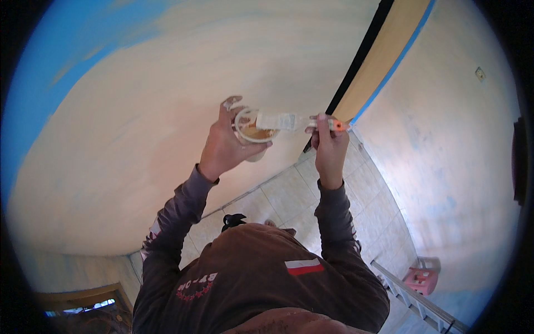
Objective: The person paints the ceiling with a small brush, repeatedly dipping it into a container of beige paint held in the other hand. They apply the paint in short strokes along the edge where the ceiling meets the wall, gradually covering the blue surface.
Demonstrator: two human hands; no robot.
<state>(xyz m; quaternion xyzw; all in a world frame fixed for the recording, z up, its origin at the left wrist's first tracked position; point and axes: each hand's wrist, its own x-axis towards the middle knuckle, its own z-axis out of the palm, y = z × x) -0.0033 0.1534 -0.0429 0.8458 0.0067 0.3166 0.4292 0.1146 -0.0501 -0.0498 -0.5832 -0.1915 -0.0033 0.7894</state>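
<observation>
My left hand (221,146) is wrapped round a small whitish plastic tub (255,140), with thumb and fingers on opposite sides. Tan paint shows inside the tub, and pale smears mark my fingertips. A flat paintbrush (278,121) lies level across the tub's mouth, its wide pale head over the opening. Whether the bristles touch the rim or only hover above it, I cannot tell. My right hand (331,150) pinches the brush by its handle, whose orange end sticks out past the fingers.
In front stands a cream-painted wall (167,128) with blue (61,44) at its upper left. A dark-edged tan door frame (384,50) rises at the right. Pale tiles (278,195) cover the floor. A metal ladder (411,298) and a pink stool (421,280) stand at lower right.
</observation>
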